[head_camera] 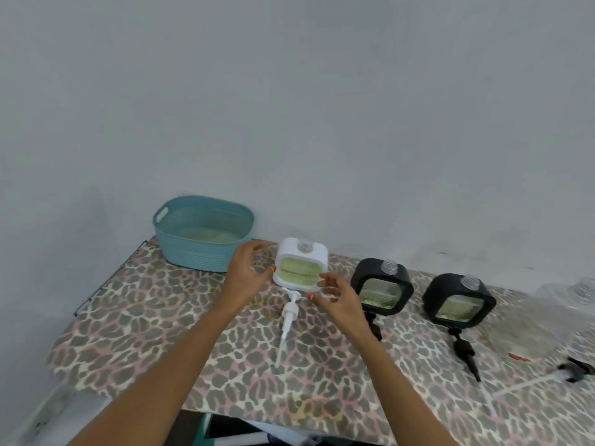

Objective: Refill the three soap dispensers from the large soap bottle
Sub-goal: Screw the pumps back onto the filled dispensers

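A white soap dispenser [301, 267] with green soap inside stands uncapped at the table's middle. My left hand [246, 272] cups its left side with the thumb on the lower edge. My right hand [338, 299] pinches its lower right corner. Its white pump [287, 317] lies on the cloth just in front. Two black dispensers [381, 286] [458, 304] stand uncapped to the right, each with a black pump [375, 328] [465, 352] lying before it. The large clear soap bottle [544, 320] is a blurred shape at the far right.
A teal plastic basket [203, 233] sits at the back left against the wall. A leopard-print cloth [167, 333] covers the table, whose front edge runs close to me. Another black-headed pump with a long tube [573, 371] lies at the right edge.
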### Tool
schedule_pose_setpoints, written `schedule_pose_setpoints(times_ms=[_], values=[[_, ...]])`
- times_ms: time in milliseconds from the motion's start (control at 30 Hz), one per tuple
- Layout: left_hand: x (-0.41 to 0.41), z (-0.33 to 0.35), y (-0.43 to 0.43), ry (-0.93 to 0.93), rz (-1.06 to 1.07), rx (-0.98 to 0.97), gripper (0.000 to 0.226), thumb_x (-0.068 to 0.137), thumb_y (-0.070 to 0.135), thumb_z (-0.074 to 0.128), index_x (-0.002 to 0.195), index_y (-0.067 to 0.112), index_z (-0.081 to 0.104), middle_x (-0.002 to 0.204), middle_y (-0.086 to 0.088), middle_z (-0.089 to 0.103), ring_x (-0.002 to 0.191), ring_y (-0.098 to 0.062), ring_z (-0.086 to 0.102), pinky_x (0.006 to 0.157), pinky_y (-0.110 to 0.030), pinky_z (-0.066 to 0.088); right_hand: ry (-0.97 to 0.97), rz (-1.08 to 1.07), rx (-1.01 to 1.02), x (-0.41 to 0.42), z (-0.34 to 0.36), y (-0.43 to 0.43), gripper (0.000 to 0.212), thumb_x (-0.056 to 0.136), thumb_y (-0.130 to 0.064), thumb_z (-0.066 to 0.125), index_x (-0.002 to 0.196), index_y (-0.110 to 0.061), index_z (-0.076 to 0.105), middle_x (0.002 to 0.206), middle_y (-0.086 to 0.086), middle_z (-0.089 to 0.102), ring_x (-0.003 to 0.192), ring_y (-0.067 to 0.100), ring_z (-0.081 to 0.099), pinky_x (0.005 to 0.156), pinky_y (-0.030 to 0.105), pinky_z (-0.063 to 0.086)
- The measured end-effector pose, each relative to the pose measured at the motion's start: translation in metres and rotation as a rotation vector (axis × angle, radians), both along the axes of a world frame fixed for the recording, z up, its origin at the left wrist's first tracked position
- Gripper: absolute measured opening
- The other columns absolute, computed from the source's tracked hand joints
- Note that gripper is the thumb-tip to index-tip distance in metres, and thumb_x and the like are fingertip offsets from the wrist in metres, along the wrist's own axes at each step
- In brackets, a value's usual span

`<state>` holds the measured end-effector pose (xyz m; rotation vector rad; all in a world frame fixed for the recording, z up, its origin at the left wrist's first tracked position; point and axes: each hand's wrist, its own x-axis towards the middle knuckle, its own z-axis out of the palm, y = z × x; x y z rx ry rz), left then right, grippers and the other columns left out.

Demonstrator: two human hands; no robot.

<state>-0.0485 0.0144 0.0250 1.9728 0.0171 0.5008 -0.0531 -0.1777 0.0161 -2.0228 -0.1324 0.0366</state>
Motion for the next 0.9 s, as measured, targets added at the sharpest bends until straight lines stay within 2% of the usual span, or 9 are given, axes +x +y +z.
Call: schedule_pose_setpoints(times_ms=[167, 267, 367, 500, 567, 633, 700, 800, 900], values=[[0.027, -0.009, 0.016, 0.069, -0.055, -0.038, 0.051, 0.076, 0.009, 0.071, 0.122, 0.01, 0.048, 0.118, 0.002, 0.048, 0.11, -0.01, 0.046, 0.102, -0.033, 0.04, 0.119, -0.044, -0.012, 0.009, -0.028, 0.037, 0.048, 0.078, -0.022, 0.072, 0.12, -0.011, 0.051, 0.099, -0.003, 0.055, 0.08, 0.007, 0.054, 0.067, 0.014, 0.045], [0.041, -0.011, 0.013, 0.105, -0.141, -0.07, 0.056, 0.076, 0.013, 0.071, 0.126, 0.012, 0.045, 0.128, -0.002, 0.049, 0.114, -0.008, 0.044, 0.104, -0.032, 0.038, 0.14, -0.139, -0.047, 0.01, -0.044, 0.046, 0.046, 0.077, -0.027, 0.073, 0.116, -0.012, 0.052, 0.101, 0.0, 0.056, 0.086, 0.011, 0.056, 0.073, 0.021, 0.046], [0.056, -0.013, 0.008, 0.149, -0.223, -0.09, 0.061, 0.077, 0.016, 0.071, 0.13, 0.015, 0.04, 0.135, -0.001, 0.045, 0.119, -0.006, 0.041, 0.107, -0.03, 0.035, 0.145, -0.234, -0.098, 0.008, -0.052, 0.052, 0.037, 0.075, -0.035, 0.072, 0.102, -0.016, 0.055, 0.099, 0.001, 0.06, 0.088, 0.012, 0.058, 0.074, 0.024, 0.046], [0.073, -0.014, 0.005, 0.197, -0.289, -0.061, 0.069, 0.077, 0.022, 0.07, 0.136, 0.018, 0.034, 0.138, 0.005, 0.04, 0.126, -0.006, 0.035, 0.104, -0.026, 0.03, 0.222, -0.263, -0.144, 0.006, -0.051, 0.055, 0.033, 0.075, -0.043, 0.07, 0.086, -0.017, 0.053, 0.086, -0.001, 0.058, 0.077, 0.014, 0.057, 0.061, 0.023, 0.04], [0.077, -0.015, 0.006, 0.233, -0.313, -0.053, 0.069, 0.077, 0.024, 0.07, 0.136, 0.019, 0.034, 0.135, 0.009, 0.041, 0.123, -0.005, 0.035, 0.103, -0.025, 0.03, 0.248, -0.241, -0.164, 0.006, -0.05, 0.055, 0.031, 0.076, -0.043, 0.069, 0.078, -0.016, 0.054, 0.073, -0.005, 0.057, 0.064, 0.009, 0.054, 0.053, 0.018, 0.036], [0.081, -0.016, 0.007, 0.268, -0.338, -0.065, 0.064, 0.077, 0.026, 0.07, 0.134, 0.021, 0.04, 0.136, 0.006, 0.043, 0.124, -0.01, 0.04, 0.105, -0.03, 0.035, 0.26, -0.214, -0.189, 0.009, -0.049, 0.055, 0.032, 0.078, -0.039, 0.068, 0.066, -0.014, 0.052, 0.058, -0.007, 0.052, 0.049, 0.004, 0.047, 0.043, 0.012, 0.029], [0.082, -0.016, 0.007, 0.287, -0.361, -0.063, 0.057, 0.078, 0.025, 0.07, 0.129, 0.022, 0.046, 0.134, 0.003, 0.046, 0.12, -0.014, 0.046, 0.099, -0.031, 0.042, 0.292, -0.18, -0.184, 0.012, -0.045, 0.054, 0.035, 0.079, -0.034, 0.068, 0.06, -0.01, 0.052, 0.053, -0.004, 0.051, 0.043, 0.005, 0.044, 0.04, 0.012, 0.03], [0.082, -0.012, 0.006, 0.284, -0.379, -0.063, 0.05, 0.08, 0.021, 0.068, 0.126, 0.019, 0.049, 0.123, 0.005, 0.05, 0.11, -0.008, 0.047, 0.085, -0.018, 0.043, 0.327, -0.129, -0.149, 0.012, -0.031, 0.051, 0.032, 0.079, -0.028, 0.07, 0.061, -0.003, 0.06, 0.055, 0.005, 0.058, 0.041, 0.007, 0.048, 0.043, 0.015, 0.038], [0.082, -0.011, 0.006, 0.283, -0.386, -0.056, 0.049, 0.079, 0.02, 0.068, 0.125, 0.018, 0.05, 0.118, 0.006, 0.051, 0.107, -0.007, 0.049, 0.073, -0.008, 0.042, 0.309, -0.116, -0.09, 0.013, -0.004, 0.045, 0.03, 0.078, -0.029, 0.071, 0.072, 0.001, 0.069, 0.071, 0.013, 0.07, 0.057, 0.018, 0.061, 0.058, 0.024, 0.05]])
